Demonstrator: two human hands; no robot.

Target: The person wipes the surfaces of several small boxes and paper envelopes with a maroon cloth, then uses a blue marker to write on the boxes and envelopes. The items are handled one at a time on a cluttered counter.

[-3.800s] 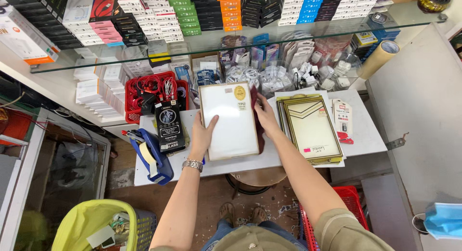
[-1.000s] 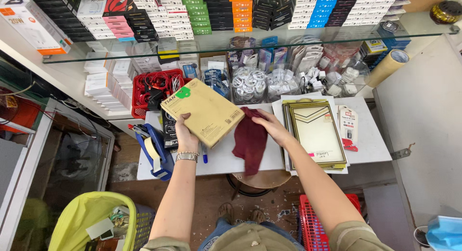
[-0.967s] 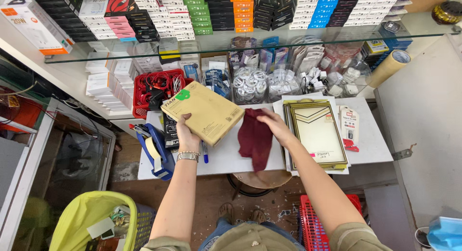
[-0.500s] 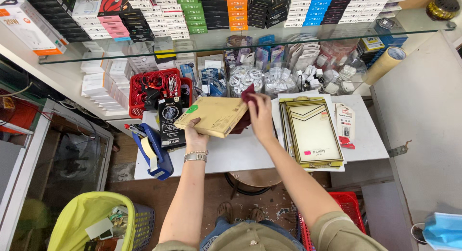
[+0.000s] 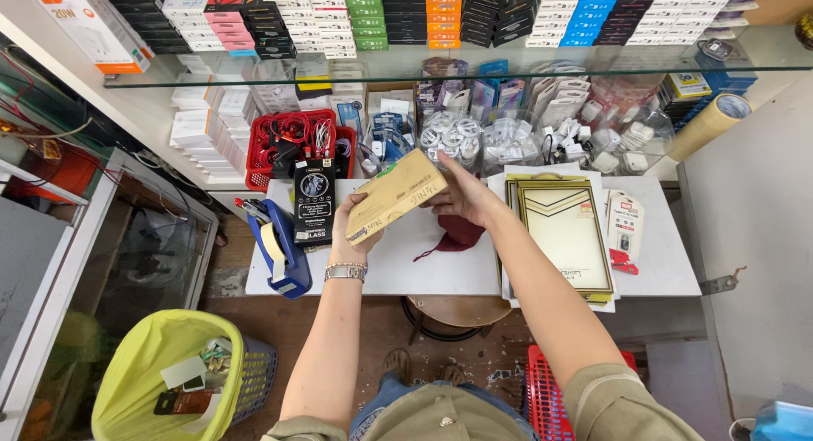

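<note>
The person stands over a small white desk [image 5: 440,267] and holds a flat tan box [image 5: 396,195] above it with both hands. The left hand [image 5: 350,238] grips the near left end of the box, fingers closed around its edge, a metal watch [image 5: 345,272] on the wrist. The right hand [image 5: 464,200] takes the far right end, fingers wrapped over that edge. The box is tilted, its right end raised toward the far side. A dark red cloth [image 5: 453,235] lies on the desk just beneath the right hand; whether the hand touches it cannot be told. To the right on the desk lies a stack of gold-framed flat packages [image 5: 566,238]. To the left stands a blue tape dispenser [image 5: 278,246], with a black flat package [image 5: 312,202] beside it and a red basket of cables [image 5: 292,145] farther back. On the floor at the near left sits a bin with a yellow liner [image 5: 161,377].
</note>
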